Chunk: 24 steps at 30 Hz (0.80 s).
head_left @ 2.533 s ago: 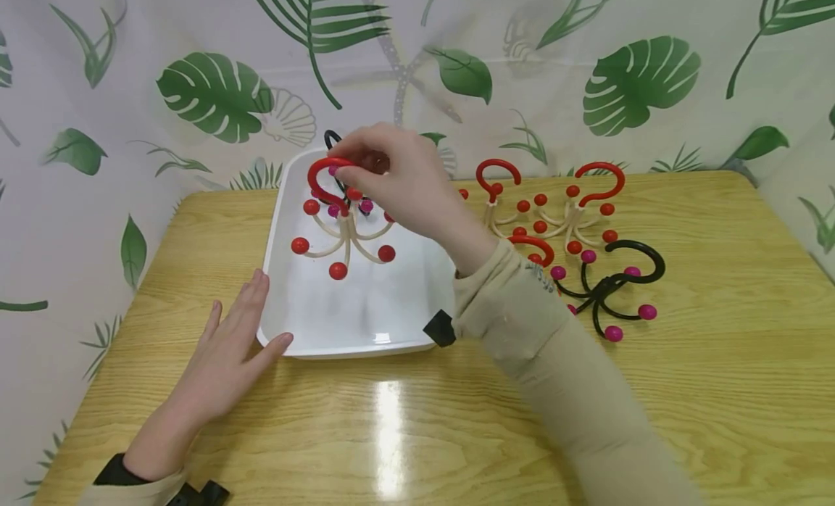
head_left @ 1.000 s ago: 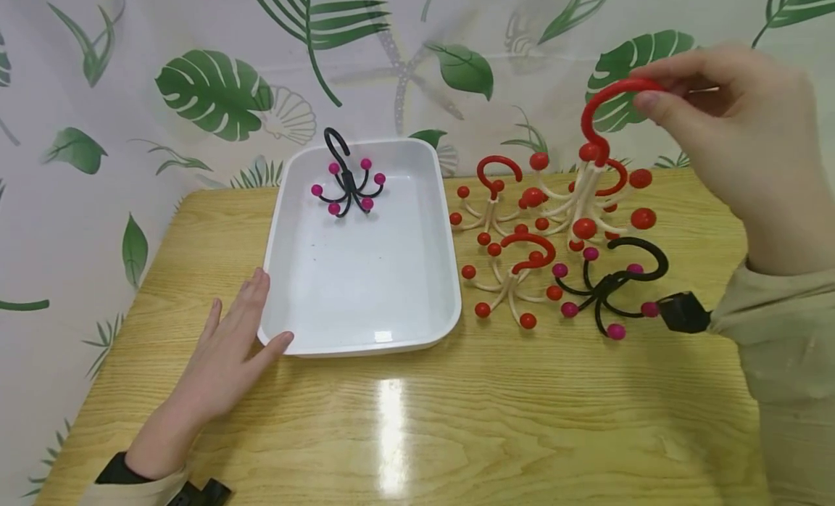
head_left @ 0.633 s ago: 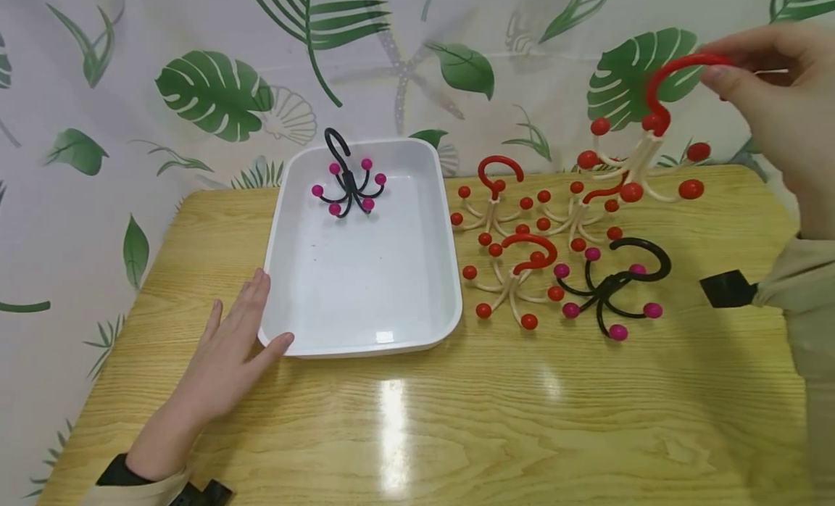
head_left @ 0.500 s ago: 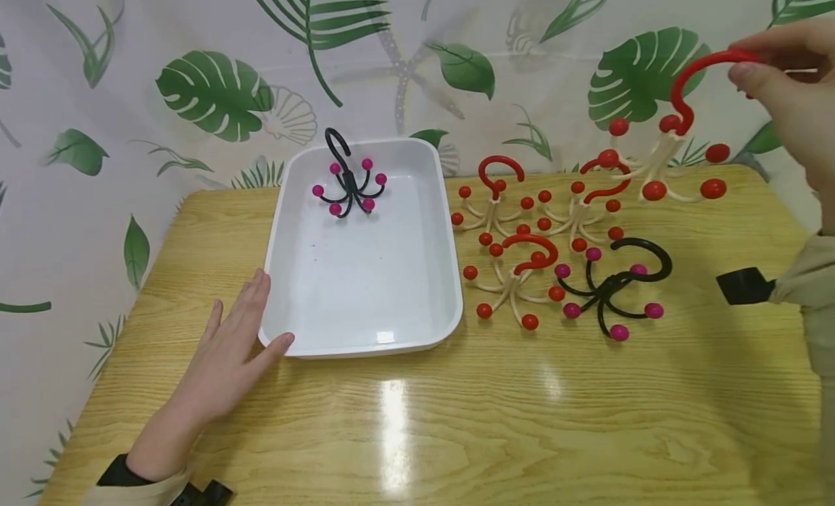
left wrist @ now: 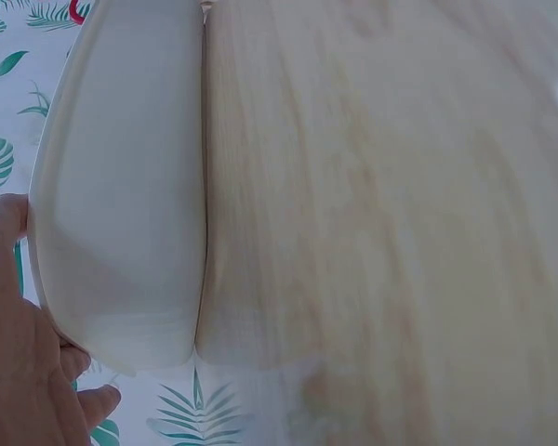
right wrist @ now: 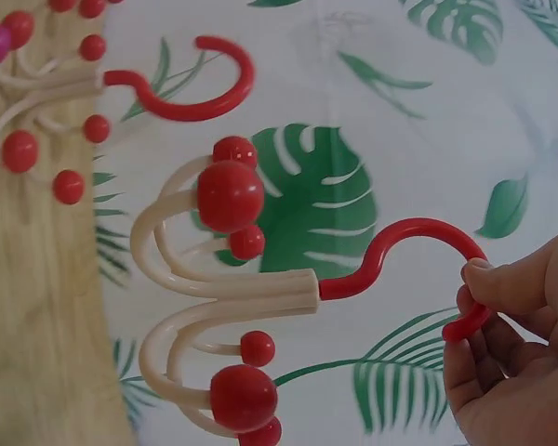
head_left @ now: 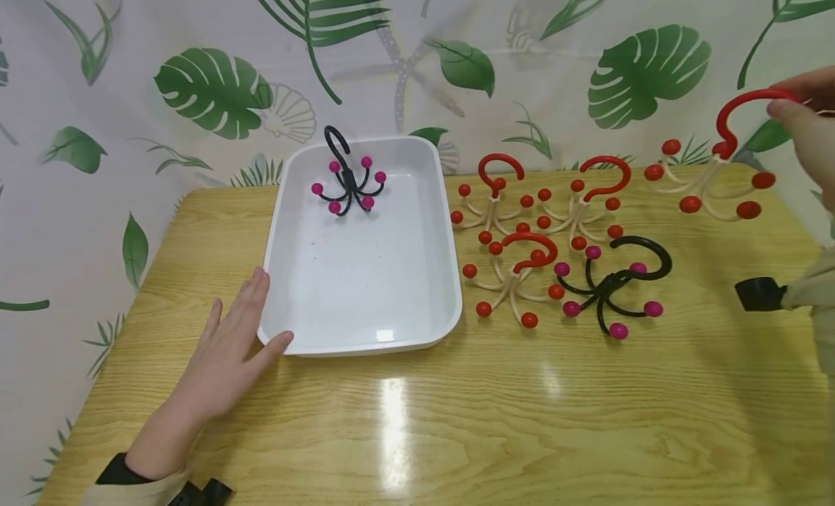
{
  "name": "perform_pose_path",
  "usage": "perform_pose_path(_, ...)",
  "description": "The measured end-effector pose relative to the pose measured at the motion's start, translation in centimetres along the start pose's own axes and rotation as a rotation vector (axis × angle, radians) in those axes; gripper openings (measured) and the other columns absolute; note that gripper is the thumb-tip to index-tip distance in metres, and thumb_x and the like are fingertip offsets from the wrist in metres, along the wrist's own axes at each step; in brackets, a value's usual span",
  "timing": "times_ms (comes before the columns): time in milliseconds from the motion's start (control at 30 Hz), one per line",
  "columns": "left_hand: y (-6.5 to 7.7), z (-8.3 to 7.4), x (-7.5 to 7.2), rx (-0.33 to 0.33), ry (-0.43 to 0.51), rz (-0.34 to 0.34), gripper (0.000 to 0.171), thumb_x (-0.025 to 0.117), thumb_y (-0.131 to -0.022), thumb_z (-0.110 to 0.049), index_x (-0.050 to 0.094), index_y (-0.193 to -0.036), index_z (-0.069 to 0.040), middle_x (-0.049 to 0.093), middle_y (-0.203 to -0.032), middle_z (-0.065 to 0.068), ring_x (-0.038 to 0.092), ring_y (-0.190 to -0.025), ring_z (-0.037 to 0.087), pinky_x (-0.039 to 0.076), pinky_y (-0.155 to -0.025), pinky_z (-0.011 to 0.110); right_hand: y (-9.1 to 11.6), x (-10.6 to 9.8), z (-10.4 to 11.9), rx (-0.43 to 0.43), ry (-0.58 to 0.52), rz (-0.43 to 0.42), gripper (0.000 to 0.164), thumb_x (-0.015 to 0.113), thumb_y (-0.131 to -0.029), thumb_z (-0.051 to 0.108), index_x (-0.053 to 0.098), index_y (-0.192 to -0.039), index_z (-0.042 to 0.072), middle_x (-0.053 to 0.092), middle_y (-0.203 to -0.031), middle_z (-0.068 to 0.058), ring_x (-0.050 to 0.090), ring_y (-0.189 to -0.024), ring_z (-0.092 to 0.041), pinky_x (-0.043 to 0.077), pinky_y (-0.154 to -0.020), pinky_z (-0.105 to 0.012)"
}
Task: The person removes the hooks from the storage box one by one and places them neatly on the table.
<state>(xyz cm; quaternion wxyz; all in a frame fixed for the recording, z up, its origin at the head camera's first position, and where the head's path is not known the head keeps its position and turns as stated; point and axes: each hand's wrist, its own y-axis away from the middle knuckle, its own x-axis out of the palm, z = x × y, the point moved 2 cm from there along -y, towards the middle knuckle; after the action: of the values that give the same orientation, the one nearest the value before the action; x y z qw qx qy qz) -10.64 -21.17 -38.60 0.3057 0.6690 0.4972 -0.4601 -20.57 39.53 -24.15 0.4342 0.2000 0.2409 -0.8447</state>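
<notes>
My right hand (head_left: 812, 129), partly cut off at the head view's right edge, pinches the red hook of a cream multi-arm hanger with red ball tips (head_left: 711, 180). In the right wrist view, thumb and fingers of the right hand (right wrist: 516, 339) grip the end of that hook (right wrist: 418, 228), and its cream arms (right wrist: 214, 302) point away from the hand. My left hand (head_left: 225, 354) lies with straight fingers against the near left corner of a white plastic tray (head_left: 365, 350). The left wrist view has the left hand (left wrist: 28, 344) at the tray's outer side wall (left wrist: 121, 204).
A black hanger with pink tips (head_left: 349, 183) stands inside the tray's far part. Right of the tray, several more stand on the wooden table (head_left: 496, 419): red-hooked ones (head_left: 512, 281) and another black hanger (head_left: 609, 285). A leaf-patterned cloth (head_left: 404, 64) hangs behind.
My right hand has carried the red-hooked hanger from above the tray to the table's far right, lowering it slightly in the last half second. The left hand has stayed at the tray corner.
</notes>
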Motion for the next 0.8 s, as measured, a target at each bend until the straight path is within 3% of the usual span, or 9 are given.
perform_pose_path(133,0.0,0.0,0.0,0.001,-0.001,0.0,0.082,0.048,-0.098,-0.046,-0.003,-0.154,-0.015,-0.003,-0.16,-0.001,0.006,-0.145,0.025,-0.003,-0.113,0.055,-0.2,0.7,-1.5,0.038,0.035,0.019,0.026,0.054,-0.097,0.019,0.055,-0.093,0.044,0.045,-0.082,0.025,0.038,-0.073,0.007,0.031,-0.062,-0.01)
perform_pose_path(267,-0.1,0.0,0.0,0.001,0.004,0.0,0.082,0.048,-0.098,-0.045,-0.003,-0.154,-0.014,-0.003,-0.16,-0.001,0.007,-0.145,0.026,-0.005,-0.113,0.053,-0.2,1.2,-2.8,0.04,0.083,0.046,0.029,0.053,-0.098,0.018,0.051,-0.09,0.046,0.043,-0.082,0.025,0.037,-0.073,0.007,0.031,-0.06,-0.012)
perform_pose_path(500,-0.1,0.1,0.0,0.001,0.005,0.002,0.082,0.046,-0.098,-0.047,-0.004,-0.154,-0.015,-0.001,-0.16,0.002,0.005,-0.145,0.024,-0.006,-0.113,0.052,-0.2,1.9,-4.8,0.042,0.071,0.097,0.022,0.054,-0.097,0.019,0.054,-0.093,0.041,0.045,-0.084,0.022,0.039,-0.074,0.003,0.032,-0.058,-0.013)
perform_pose_path(800,-0.1,0.0,0.0,-0.005,0.007,0.001,0.083,0.049,-0.097,-0.045,-0.003,-0.154,-0.014,-0.001,-0.16,0.003,0.004,-0.145,0.023,-0.004,-0.113,0.054,-0.3,2.4,-6.9,0.135,0.134,0.142,0.012,0.053,-0.097,0.03,0.054,-0.099,0.042,0.044,-0.088,0.02,0.039,-0.075,-0.002,0.035,-0.058,-0.017)
